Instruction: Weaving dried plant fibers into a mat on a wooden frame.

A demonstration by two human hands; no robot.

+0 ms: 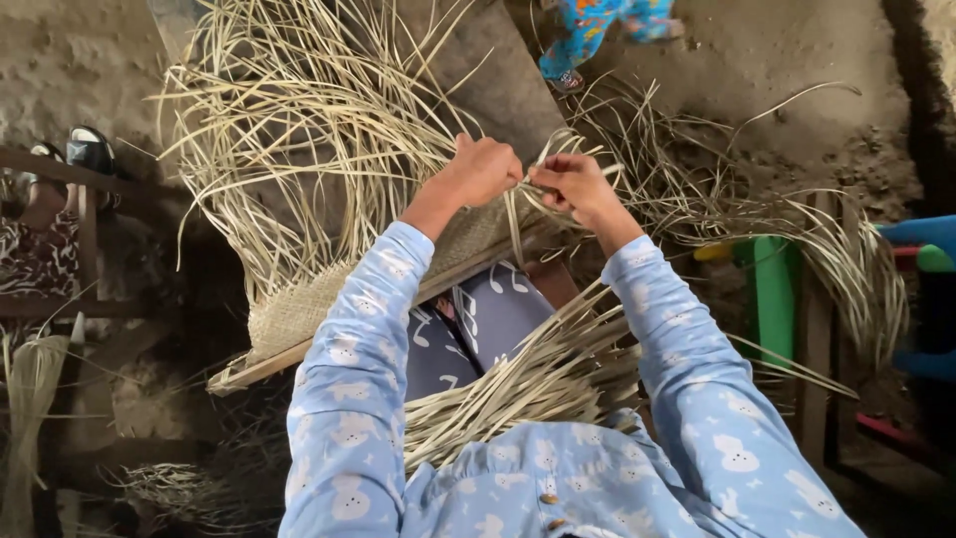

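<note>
My left hand [482, 170] and my right hand [574, 187] meet over the edge of a half-woven straw mat [299, 311]. Each hand pinches thin pale reed strips [518, 214] where the weave ends. The mat lies on a wooden board [261, 367] that slants across my lap. Loose unwoven strips [289, 110] fan out from the mat up and to the left. Another bundle of strips [518, 384] lies across my lap under my arms. Both arms wear light blue patterned sleeves.
A person's sandalled feet [70, 164] rest at the left by a wooden frame. Another person's feet in bright trousers [597, 35] stand at the top on the earth floor. Green and blue plastic furniture [772, 299] stands at the right, draped with more strips [856, 269].
</note>
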